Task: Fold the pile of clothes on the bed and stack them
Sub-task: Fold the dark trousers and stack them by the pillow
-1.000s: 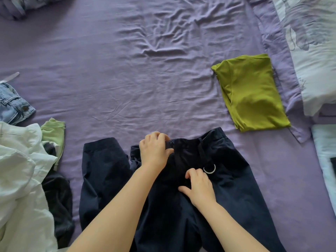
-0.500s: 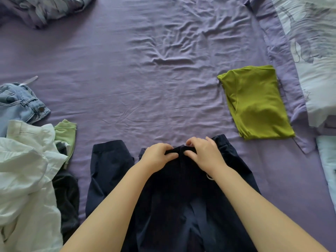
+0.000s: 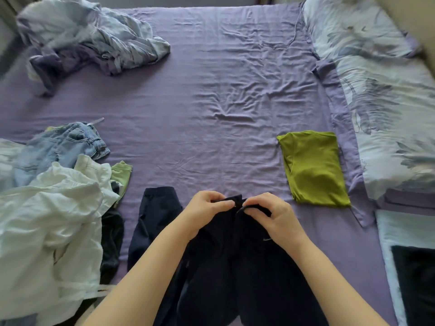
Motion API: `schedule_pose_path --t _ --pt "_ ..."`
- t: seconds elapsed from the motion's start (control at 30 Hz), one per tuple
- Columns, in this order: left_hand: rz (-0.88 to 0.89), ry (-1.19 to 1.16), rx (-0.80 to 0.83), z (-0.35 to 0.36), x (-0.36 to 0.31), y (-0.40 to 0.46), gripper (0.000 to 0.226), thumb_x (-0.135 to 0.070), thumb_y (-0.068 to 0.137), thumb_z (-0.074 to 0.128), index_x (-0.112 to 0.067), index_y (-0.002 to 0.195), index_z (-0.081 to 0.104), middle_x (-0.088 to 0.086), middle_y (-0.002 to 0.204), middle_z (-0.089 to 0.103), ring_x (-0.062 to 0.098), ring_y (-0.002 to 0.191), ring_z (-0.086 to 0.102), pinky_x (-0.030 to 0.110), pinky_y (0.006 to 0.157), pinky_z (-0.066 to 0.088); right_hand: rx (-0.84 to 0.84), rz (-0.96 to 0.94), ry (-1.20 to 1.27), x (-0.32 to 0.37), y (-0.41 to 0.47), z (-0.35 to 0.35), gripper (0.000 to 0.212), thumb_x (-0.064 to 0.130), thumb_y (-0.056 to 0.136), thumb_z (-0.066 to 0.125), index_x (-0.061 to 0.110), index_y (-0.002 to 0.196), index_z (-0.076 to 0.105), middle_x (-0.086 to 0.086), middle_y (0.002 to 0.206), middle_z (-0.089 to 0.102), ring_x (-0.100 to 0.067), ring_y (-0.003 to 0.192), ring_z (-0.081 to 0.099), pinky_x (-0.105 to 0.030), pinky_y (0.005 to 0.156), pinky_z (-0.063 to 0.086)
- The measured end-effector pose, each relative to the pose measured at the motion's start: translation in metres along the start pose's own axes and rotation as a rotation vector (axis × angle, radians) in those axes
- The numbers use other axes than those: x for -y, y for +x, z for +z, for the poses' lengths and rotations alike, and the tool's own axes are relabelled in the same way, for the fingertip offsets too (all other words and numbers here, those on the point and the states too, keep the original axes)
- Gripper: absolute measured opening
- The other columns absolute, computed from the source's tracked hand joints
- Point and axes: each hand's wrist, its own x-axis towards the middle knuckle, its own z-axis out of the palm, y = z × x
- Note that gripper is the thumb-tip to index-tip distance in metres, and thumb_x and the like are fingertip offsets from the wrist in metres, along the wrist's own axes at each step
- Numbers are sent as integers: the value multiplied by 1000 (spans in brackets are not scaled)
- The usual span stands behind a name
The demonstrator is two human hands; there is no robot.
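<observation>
Dark navy trousers (image 3: 235,267) lie on the purple bed sheet (image 3: 211,114) just in front of me, one leg end lying out to the left. My left hand (image 3: 207,211) and my right hand (image 3: 270,214) both pinch the top middle of the waistband, thumbs and fingers close together. A folded olive-green top (image 3: 314,169) lies flat to the right. At the left sits the unfolded pile: a white garment (image 3: 47,222), light blue jeans (image 3: 58,147), a pale green piece (image 3: 121,175) and a dark garment (image 3: 111,241).
A crumpled light blue and purple bedcover (image 3: 89,36) lies at the far left corner. A floral pillow (image 3: 381,90) runs along the right side. A pale blue cloth with a dark item (image 3: 414,278) on it is at the near right.
My right hand moved from the trousers' front up to the waistband beside my left hand, and both now pinch it. The view has tilted up, showing more of the bed.
</observation>
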Motion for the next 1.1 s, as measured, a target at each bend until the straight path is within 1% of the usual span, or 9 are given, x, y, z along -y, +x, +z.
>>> schedule_pose_path --t 0.13,0.27,0.4,0.53,0.63,0.77,0.87,0.97,1.1 --pt "3 -21 16 10 -28 -44 13 -29 88 65 -25 80 75 -7 85 74 6 84 68 20 75 49 9 -42 43 32 -25 -20 22 6 80 73 25 92 71 14 90 68 -7 90 64 -28 83 50" --pt "6 -30 5 17 -57 -83 21 -23 87 61 -7 85 74 13 80 67 24 74 60 32 74 49 -26 -64 60 64 -45 -39 28 5 78 75 30 85 65 14 87 67 -8 89 63 -23 83 48" --pt "55 -22 -3 18 -81 -118 17 -21 86 61 -12 76 72 9 73 63 21 68 58 30 66 48 -88 -174 20 101 -59 -52 37 3 74 78 36 82 63 15 83 67 -6 83 62 -23 97 40" --pt "157 -6 -16 14 -99 -150 16 -18 85 63 -14 74 74 1 68 66 12 66 62 21 62 50 -128 -242 -5 136 -69 -58 29 0 73 78 27 83 68 9 87 66 -8 86 62 -25 82 48" --pt "208 1 -5 6 -106 -175 13 -17 84 64 -11 82 76 10 82 72 13 73 66 20 66 53 -182 -264 -46 158 -79 -58 21 1 72 79 18 82 71 11 85 65 -4 84 61 -20 80 46" --pt "297 55 16 -7 -106 -207 12 -18 86 64 -15 90 76 11 97 73 15 87 68 14 71 52 -224 -243 -95 187 -96 -57 25 4 73 79 25 79 67 13 83 66 -3 83 61 -18 79 45" --pt "354 111 26 -19 -104 -225 14 -21 86 65 -17 95 76 3 95 74 16 93 68 25 85 53 -239 -238 -150 203 -105 -55 31 6 73 79 32 79 64 12 83 67 -4 83 62 -16 77 46" --pt "418 147 49 -31 -103 -237 11 -23 87 65 -23 92 75 -3 89 74 11 86 68 27 85 53 -268 -259 -193 218 -111 -54 28 8 73 80 29 78 64 16 79 66 -1 79 61 -10 74 44" --pt "544 312 48 -47 -101 -244 13 -22 92 61 -25 94 73 -8 86 69 1 76 61 24 81 49 -199 -298 -581 228 -113 -56 15 35 83 72 20 86 69 10 77 66 -15 79 62 -31 84 46"
